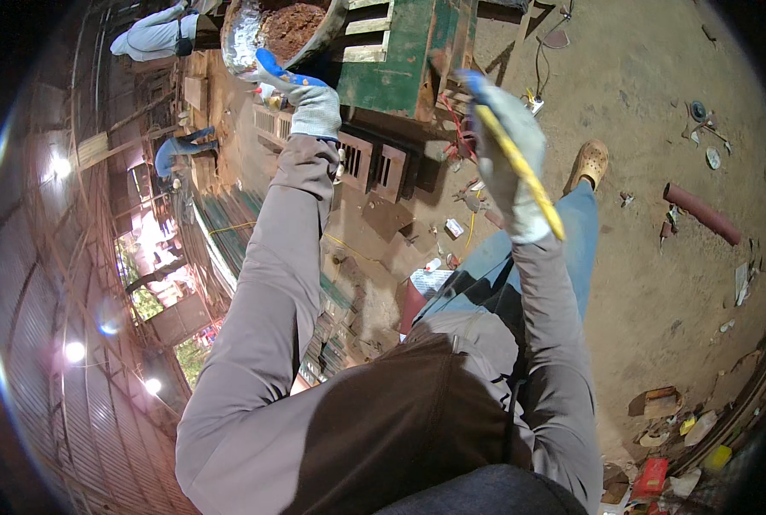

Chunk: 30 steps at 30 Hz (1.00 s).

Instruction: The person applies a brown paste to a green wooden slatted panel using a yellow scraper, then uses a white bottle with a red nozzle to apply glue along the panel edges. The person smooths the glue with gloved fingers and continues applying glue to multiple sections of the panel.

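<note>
My left hand (313, 101), in a whitish knit glove with blue-coated fingers, reaches to the near rim of a round metal pan (244, 39). Reddish-brown crumbly material (293, 33) fills part of this pan. The left fingers look stretched out, and I see nothing held in them; whether they touch the rim I cannot tell. A long yellow stick (520, 163) lies slantwise along my right hand (496, 159), which is closed on it. That glove is of the same kind, its blue fingertips blurred. The green metal machine body (392, 86) stands between and beyond both hands.
Slotted metal blocks (374, 167) stand below the green body, with red wires (460, 142) beside them. My tan clog (591, 163) is on the dirt floor. A reddish pipe (701, 213) and scraps lie at right. Two other people (177, 154) are at far left.
</note>
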Motion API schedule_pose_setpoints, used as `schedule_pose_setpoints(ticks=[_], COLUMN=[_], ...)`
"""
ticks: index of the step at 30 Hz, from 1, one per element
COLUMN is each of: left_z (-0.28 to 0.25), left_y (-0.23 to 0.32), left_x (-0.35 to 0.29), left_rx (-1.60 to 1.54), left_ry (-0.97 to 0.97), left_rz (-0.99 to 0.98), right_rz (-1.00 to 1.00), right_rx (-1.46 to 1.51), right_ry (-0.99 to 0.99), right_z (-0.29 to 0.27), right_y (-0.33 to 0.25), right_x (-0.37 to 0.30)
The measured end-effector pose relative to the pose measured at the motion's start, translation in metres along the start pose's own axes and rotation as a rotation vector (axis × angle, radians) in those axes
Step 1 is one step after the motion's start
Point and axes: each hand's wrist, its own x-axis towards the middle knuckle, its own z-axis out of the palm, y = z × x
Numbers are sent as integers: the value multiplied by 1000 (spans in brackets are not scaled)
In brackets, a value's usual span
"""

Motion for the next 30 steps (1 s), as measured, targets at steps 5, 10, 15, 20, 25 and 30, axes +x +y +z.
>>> schedule_pose_setpoints(ticks=[5, 10, 15, 20, 25, 30], left_z=[0, 2, 3, 2, 3, 1], left_y=[8, 4, 6, 5, 1, 6], left_x=[2, -1, 5, 5, 7, 5], left_rx=[13, 67, 105, 155, 222, 287], left_ry=[8, 7, 12, 0, 8, 5], left_rz=[20, 43, 61, 91, 125, 176], right_rz=[44, 132, -118, 15, 150, -48], right_rx=[-121, 35, -48, -41, -14, -129], right_ry=[-122, -30, -55, -219, -48, -124], right_z=[11, -4, 9, -8, -12, 7], right_y=[-22, -22, -3, -23, -10, -23], right_x=[-30, -30, -5, -47, -20, -41])
